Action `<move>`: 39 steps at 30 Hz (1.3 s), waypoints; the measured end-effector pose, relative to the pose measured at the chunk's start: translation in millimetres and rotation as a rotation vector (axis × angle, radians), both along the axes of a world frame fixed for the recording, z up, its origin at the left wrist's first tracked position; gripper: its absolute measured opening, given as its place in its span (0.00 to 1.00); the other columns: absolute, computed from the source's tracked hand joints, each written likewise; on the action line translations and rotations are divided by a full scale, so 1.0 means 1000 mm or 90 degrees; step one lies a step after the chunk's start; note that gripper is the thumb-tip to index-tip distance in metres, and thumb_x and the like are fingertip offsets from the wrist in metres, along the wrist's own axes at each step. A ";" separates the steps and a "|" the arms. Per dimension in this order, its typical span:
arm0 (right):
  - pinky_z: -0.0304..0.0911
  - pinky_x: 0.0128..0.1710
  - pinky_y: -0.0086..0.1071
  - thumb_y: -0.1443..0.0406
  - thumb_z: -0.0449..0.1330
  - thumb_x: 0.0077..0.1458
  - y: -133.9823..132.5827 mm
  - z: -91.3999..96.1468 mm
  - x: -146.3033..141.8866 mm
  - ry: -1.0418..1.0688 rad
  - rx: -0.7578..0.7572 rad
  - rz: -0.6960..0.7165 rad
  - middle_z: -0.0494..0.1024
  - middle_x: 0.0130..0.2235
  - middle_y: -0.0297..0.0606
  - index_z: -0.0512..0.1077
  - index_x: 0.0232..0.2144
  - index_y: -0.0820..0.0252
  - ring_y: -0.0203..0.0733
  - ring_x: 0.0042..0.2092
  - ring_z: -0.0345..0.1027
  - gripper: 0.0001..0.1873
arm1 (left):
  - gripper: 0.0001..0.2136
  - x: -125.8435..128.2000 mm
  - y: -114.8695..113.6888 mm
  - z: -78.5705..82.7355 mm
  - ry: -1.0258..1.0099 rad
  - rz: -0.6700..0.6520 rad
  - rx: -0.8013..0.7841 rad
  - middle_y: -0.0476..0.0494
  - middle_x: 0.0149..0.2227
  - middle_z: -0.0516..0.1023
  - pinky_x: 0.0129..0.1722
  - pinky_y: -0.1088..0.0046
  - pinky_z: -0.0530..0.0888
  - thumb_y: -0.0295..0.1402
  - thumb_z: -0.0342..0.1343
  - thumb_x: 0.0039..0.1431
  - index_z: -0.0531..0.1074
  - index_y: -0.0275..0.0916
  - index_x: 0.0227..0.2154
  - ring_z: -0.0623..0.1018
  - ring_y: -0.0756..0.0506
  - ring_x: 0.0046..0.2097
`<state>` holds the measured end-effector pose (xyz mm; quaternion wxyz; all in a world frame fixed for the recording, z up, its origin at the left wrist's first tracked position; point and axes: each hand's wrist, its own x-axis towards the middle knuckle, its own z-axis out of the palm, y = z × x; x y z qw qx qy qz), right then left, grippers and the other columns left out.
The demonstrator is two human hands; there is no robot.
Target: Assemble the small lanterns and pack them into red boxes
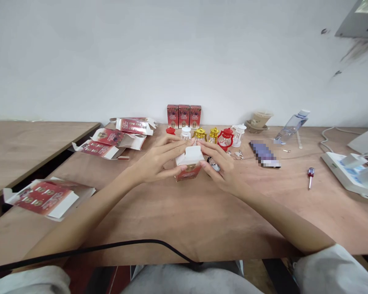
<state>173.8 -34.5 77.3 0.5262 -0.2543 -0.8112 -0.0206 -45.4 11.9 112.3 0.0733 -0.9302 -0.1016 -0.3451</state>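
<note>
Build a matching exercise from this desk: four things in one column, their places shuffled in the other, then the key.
Things
1. small red cardboard box with an open white flap
2. three closed red cardboard boxes
3. small red-handled screwdriver
4. clear plastic water bottle

Places
A. far side, just right of the brown paper cup
B. held between the left hand and the right hand
C. standing in a row against the white wall
D. alone on the wooden table, right of the right hand

Pairs: 1-B, 2-C, 3-D, 4-A
</note>
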 end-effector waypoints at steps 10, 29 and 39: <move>0.63 0.58 0.49 0.63 0.59 0.58 -0.010 0.007 -0.006 0.235 -0.233 0.160 0.66 0.51 0.38 0.71 0.31 0.54 0.44 0.59 0.61 0.04 | 0.25 0.000 -0.005 0.006 0.049 0.020 -0.032 0.42 0.59 0.68 0.52 0.61 0.63 0.48 0.50 0.61 0.61 0.47 0.59 0.68 0.42 0.51; 0.60 0.50 0.39 0.53 0.60 0.55 -0.015 0.011 -0.009 0.238 -0.536 0.229 0.67 0.43 0.37 0.68 0.27 0.57 0.41 0.50 0.62 0.14 | 0.10 0.008 -0.016 0.006 0.057 -0.102 -0.380 0.37 0.58 0.64 0.56 0.54 0.66 0.34 0.55 0.58 0.70 0.41 0.42 0.66 0.38 0.60; 0.68 0.39 0.34 0.54 0.69 0.40 -0.020 0.031 -0.009 0.264 -0.853 0.177 0.69 0.34 0.33 0.67 0.22 0.61 0.35 0.38 0.66 0.19 | 0.07 0.022 -0.021 -0.012 -0.018 -0.017 -0.423 0.44 0.39 0.72 0.43 0.65 0.71 0.30 0.52 0.53 0.69 0.38 0.36 0.73 0.45 0.41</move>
